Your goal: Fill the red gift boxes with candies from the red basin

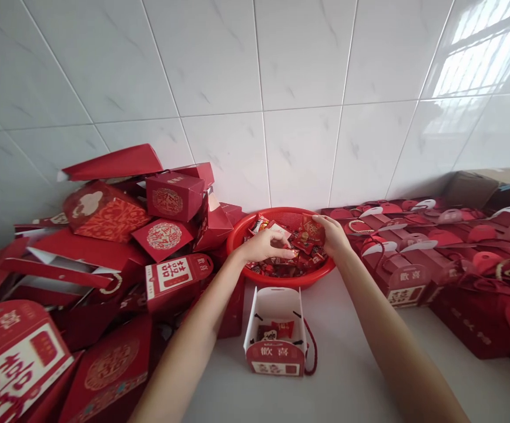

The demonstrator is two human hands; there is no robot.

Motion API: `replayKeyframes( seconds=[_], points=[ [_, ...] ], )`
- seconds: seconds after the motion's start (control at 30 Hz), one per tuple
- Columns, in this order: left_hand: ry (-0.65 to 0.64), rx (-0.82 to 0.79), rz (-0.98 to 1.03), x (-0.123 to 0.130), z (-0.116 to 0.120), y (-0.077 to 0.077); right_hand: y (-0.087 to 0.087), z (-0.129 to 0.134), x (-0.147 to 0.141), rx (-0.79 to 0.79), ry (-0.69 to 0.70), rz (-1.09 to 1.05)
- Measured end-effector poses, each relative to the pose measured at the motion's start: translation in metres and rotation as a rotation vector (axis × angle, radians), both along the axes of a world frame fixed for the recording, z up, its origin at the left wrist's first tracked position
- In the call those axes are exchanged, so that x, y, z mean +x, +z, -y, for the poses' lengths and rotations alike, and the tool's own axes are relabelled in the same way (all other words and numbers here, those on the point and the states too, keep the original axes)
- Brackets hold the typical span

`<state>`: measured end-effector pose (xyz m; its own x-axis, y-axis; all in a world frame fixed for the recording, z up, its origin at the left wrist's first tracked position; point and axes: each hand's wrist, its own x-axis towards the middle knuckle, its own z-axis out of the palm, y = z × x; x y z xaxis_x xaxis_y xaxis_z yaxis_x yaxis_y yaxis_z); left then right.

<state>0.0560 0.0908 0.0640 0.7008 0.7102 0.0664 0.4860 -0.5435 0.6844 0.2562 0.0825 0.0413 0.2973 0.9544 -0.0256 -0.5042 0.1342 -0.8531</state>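
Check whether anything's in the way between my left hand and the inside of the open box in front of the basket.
The near rim of the basket, then the raised back flap of the box. Nothing else visible stands between your left hand and the box's inside.

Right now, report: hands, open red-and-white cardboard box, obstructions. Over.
Left hand over round red plastic basket, right hand at its rim. Open box in front, small packets inside. Red cardboard boxes crowd both sides.
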Motion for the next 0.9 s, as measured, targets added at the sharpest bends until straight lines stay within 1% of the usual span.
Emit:
replayKeyframes(
  seconds=[0.07,0.13,0.2,0.27,0.3,0.33,0.37,0.43,0.53,0.6,0.63,0.7,0.73,0.8,0.83,0.87,0.9],
  points=[
    [0.012,-0.013,0.106,-0.009,0.011,0.005,0.000,0.000,0.000,-0.002,0.004,0.008],
    [0.022,-0.062,0.189,-0.017,0.027,0.014,0.000,0.000,0.000,-0.005,0.000,0.015],
    [-0.011,-0.146,0.198,-0.026,0.046,0.026,-0.001,0.001,0.000,-0.006,-0.005,0.024],
    [-0.106,-0.210,0.120,-0.034,0.067,0.040,-0.001,0.001,-0.001,-0.005,-0.009,0.038],
    [-0.129,-0.192,0.067,-0.038,0.078,0.046,-0.001,0.002,-0.001,-0.002,-0.010,0.045],
    [-0.130,-0.135,0.014,-0.042,0.087,0.051,-0.001,0.002,-0.002,0.001,-0.013,0.051],
    [-0.124,-0.074,-0.051,-0.045,0.096,0.055,0.000,0.002,-0.002,0.007,-0.019,0.055],
    [-0.068,0.017,-0.181,-0.051,0.111,0.059,0.005,0.004,-0.004,0.021,-0.032,0.055],
    [0.010,0.039,-0.390,-0.058,0.122,0.057,0.020,0.016,-0.010,0.061,-0.016,0.038],
    [0.010,0.012,-0.483,-0.060,0.124,0.055,0.035,0.032,-0.016,0.146,0.084,0.060],
    [0.008,-0.005,-0.504,-0.061,0.123,0.054,0.043,0.042,-0.020,0.205,0.167,0.101],
    [0.015,-0.031,-0.512,-0.064,0.120,0.054,0.057,0.066,-0.027,0.302,0.364,0.250],
    [0.018,-0.044,-0.507,-0.065,0.117,0.054,0.063,0.078,-0.031,0.332,0.467,0.357],
    [-0.025,-0.092,-0.463,-0.068,0.110,0.052,0.072,0.100,-0.039,0.394,0.642,0.589],
    [-0.060,-0.134,-0.419,-0.070,0.107,0.051,0.074,0.108,-0.042,0.424,0.695,0.723],
    [-0.088,-0.178,-0.367,-0.072,0.103,0.049,0.075,0.115,-0.045,0.449,0.712,0.867],
    [-0.104,-0.217,-0.319,-0.075,0.100,0.047,0.075,0.120,-0.048,0.462,0.701,1.021]
  ],
)
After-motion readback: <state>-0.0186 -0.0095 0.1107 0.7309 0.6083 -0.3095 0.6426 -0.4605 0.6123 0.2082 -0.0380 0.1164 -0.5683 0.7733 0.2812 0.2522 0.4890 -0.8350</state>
